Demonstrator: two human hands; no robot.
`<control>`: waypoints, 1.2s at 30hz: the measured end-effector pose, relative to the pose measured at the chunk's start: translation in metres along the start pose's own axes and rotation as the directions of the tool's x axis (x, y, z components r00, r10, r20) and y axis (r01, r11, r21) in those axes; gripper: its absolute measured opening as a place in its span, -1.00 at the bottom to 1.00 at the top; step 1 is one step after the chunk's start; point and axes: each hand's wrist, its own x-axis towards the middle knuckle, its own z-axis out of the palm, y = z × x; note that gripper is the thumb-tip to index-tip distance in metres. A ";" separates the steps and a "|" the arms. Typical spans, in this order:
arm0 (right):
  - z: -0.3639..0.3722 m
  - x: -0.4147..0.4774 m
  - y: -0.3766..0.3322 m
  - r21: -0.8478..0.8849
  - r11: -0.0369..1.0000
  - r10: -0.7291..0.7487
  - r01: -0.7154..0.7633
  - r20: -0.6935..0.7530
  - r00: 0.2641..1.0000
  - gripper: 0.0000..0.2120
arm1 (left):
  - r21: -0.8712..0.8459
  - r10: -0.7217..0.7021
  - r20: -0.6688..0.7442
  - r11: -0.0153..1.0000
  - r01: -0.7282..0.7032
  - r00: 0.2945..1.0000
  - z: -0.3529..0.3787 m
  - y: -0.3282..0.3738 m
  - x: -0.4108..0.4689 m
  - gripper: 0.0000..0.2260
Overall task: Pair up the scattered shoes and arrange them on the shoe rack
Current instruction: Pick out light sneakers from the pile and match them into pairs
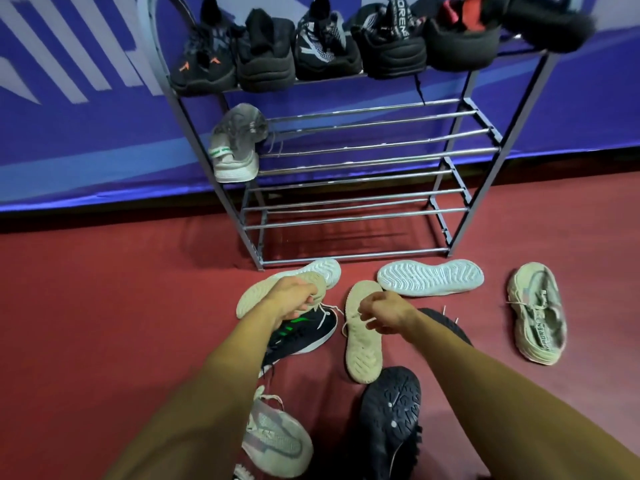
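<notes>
A metal shoe rack (381, 147) stands against the blue wall. Several black shoes (325, 39) fill its top shelf, and one grey sneaker (235, 143) sits at the left of the second shelf. On the red floor in front, my left hand (291, 296) grips a beige shoe (251, 301) turned sole outward. My right hand (384, 311) grips a matching beige shoe (363, 344) that lies sole up. Two white-soled shoes, one (323, 270) behind my left hand and one (429, 277) further right, lie upside down by the rack's foot.
A black shoe with green stripes (304, 336) lies under my left forearm. A cream sneaker (536, 313) lies on its side at the right. Nearer me are a black shoe sole up (391, 417) and a grey-white sneaker (277, 441). Another black shoe (446, 323) is partly hidden by my right arm.
</notes>
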 end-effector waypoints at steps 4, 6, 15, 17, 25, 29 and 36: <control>-0.007 -0.008 0.002 -0.111 0.993 -0.035 0.036 0.014 0.999 -0.93 | 0.071 0.027 0.048 0.997 -0.031 0.998 0.021 0.003 -0.011 -0.92; -0.012 -0.012 0.006 -0.165 0.985 -0.040 0.044 0.029 0.999 -0.92 | 0.099 0.029 0.060 0.994 -0.034 0.998 0.028 -0.001 -0.014 -0.89; -0.036 -0.031 0.046 -0.141 0.990 -0.025 0.024 -0.009 1.000 -0.92 | 0.184 -0.012 0.069 0.983 -0.001 0.998 0.045 -0.040 -0.024 -0.89; -0.038 -0.033 0.054 -0.155 0.988 -0.020 0.017 -0.016 1.000 -0.86 | 0.200 -0.018 0.099 0.980 -0.002 0.995 0.049 -0.047 -0.026 -0.84; -0.030 -0.035 0.081 -0.231 0.973 0.025 -0.023 0.006 1.000 -0.88 | 0.259 0.008 0.117 0.965 -0.038 0.993 0.065 -0.061 -0.024 -0.95; -0.019 -0.041 0.094 -0.336 0.942 0.037 -0.014 0.062 0.997 -0.90 | 0.266 0.000 0.143 0.963 -0.039 0.990 0.074 -0.065 -0.022 -0.95; -0.029 -0.040 0.096 -0.302 0.953 0.063 -0.039 0.070 0.996 -0.82 | 0.286 -0.007 0.168 0.957 -0.042 0.986 0.080 -0.073 -0.021 -0.95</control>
